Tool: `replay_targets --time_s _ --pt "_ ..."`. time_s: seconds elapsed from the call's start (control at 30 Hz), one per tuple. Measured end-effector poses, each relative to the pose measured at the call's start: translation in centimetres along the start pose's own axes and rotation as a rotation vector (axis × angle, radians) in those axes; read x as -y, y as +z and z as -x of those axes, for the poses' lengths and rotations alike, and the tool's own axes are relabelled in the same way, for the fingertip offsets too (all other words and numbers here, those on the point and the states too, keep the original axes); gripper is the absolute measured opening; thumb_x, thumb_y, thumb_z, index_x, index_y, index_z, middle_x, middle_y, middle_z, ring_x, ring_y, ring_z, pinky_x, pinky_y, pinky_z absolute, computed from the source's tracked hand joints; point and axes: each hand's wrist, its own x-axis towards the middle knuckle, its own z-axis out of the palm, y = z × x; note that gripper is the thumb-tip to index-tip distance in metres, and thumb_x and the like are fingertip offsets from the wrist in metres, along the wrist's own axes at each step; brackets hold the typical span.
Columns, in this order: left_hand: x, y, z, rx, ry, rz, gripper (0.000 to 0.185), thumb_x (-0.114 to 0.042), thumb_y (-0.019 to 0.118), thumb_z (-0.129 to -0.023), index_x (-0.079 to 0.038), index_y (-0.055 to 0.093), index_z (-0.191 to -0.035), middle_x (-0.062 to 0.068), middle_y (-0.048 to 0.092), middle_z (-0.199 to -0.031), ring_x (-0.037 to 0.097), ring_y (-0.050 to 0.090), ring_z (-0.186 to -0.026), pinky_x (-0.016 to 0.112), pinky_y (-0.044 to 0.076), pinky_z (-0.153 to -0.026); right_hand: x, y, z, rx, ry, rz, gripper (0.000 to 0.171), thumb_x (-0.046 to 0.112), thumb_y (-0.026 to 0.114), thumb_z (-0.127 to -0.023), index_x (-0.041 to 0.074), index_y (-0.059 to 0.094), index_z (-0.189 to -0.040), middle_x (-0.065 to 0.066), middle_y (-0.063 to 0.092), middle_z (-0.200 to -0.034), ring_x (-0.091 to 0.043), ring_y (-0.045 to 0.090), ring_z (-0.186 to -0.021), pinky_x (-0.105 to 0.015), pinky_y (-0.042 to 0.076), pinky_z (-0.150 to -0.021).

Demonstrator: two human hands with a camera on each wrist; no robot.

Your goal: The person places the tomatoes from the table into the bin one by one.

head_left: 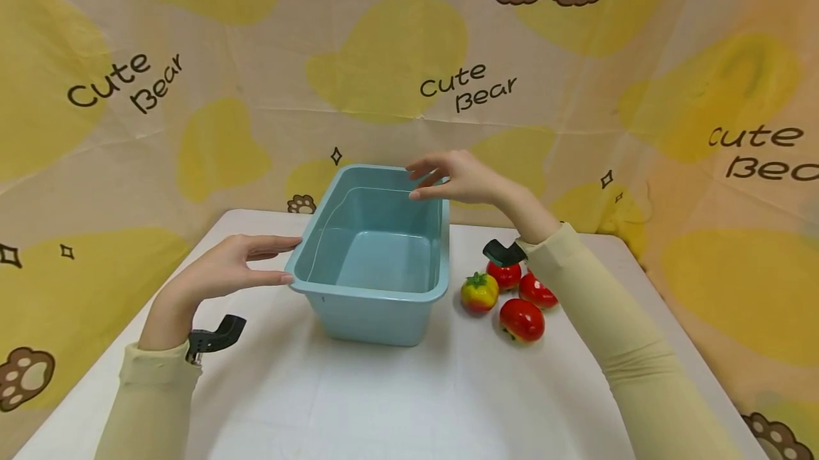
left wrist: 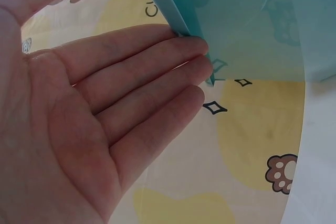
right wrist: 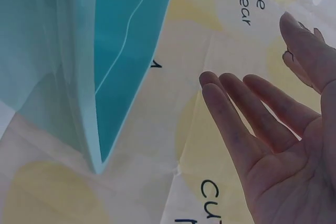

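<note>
A light blue plastic bin (head_left: 379, 314), open at the top and with nothing inside, is at the middle of the white table. My left hand (head_left: 220, 271) is at its left rim, thumb and fingertips right at the edge near the front corner. In the left wrist view the fingers of that hand (left wrist: 126, 87) lie straight and side by side, tips against the bin's rim (left wrist: 167, 6). Over the far right corner hovers my right hand (head_left: 463, 177), fingers spread. The right wrist view shows this hand (right wrist: 278, 145) apart from the bin (right wrist: 79, 77), holding nothing.
Right of the bin, partly under the right forearm, lie a yellow-and-red tomato (head_left: 479, 293) and several red ones, such as the front tomato (head_left: 522, 320). A printed cloth backdrop (head_left: 384, 62) hangs behind the white table (head_left: 384, 403). Dark camera mounts (head_left: 217, 335) jut from both wrists.
</note>
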Motion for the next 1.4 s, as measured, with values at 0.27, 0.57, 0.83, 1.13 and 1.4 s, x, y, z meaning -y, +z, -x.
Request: replay_targets --time_s 0.27,0.57,0.83,1.13,1.4 --pt "0.0 0.1 0.0 0.003 0.001 0.0 0.063 -0.042 0.072 -0.082 -0.018 0.053 -0.136 0.0 0.056 -0.135 0.027 0.056 -0.122 0.041 0.045 -0.102 -0.7 -0.5 1.8 -0.017 0.012 -0.05 0.049 0.03 0.072 -0.085 0.013 0.059 -0.128 -0.004 0.066 -0.118 -0.017 0.067 -0.102 -0.04 0.054 -0.092" --pt "-0.1 0.1 -0.1 -0.001 0.004 -0.006 0.062 -0.042 0.073 -0.081 -0.018 0.054 -0.136 0.0 0.057 -0.134 0.027 0.056 -0.121 0.041 0.046 -0.101 -1.6 -0.9 3.7 -0.039 0.005 -0.081 0.047 0.024 0.073 -0.085 0.009 0.059 -0.127 -0.01 0.065 -0.12 -0.022 0.067 -0.102 -0.037 0.057 -0.087" --pt "-0.3 0.0 -0.1 0.002 0.005 -0.005 0.062 -0.041 0.073 -0.082 -0.017 0.053 -0.136 0.0 0.057 -0.135 0.026 0.056 -0.121 0.039 0.045 -0.101 -1.8 -1.2 5.6 -0.06 0.006 -0.099 0.05 0.024 0.072 -0.085 0.01 0.057 -0.13 -0.01 0.062 -0.127 -0.025 0.066 -0.105 -0.037 0.057 -0.085" --pt "-0.2 0.0 -0.1 0.007 0.006 -0.014 0.061 -0.041 0.072 -0.082 -0.019 0.053 -0.136 0.0 0.056 -0.135 0.026 0.056 -0.121 0.039 0.045 -0.101 -2.7 -1.3 7.3 -0.077 0.043 -0.076 0.049 0.027 0.072 -0.085 0.011 0.057 -0.129 -0.008 0.061 -0.127 -0.027 0.064 -0.11 -0.038 0.057 -0.087" --pt "-0.4 -0.1 0.0 0.011 -0.018 0.001 0.062 -0.042 0.072 -0.082 -0.019 0.053 -0.137 0.003 0.055 -0.137 0.031 0.055 -0.122 0.043 0.044 -0.101 -3.4 -1.5 8.7 -0.095 0.055 -0.082 0.047 0.021 0.072 -0.085 0.007 0.058 -0.128 -0.012 0.062 -0.125 -0.028 0.065 -0.108 -0.041 0.057 -0.086"
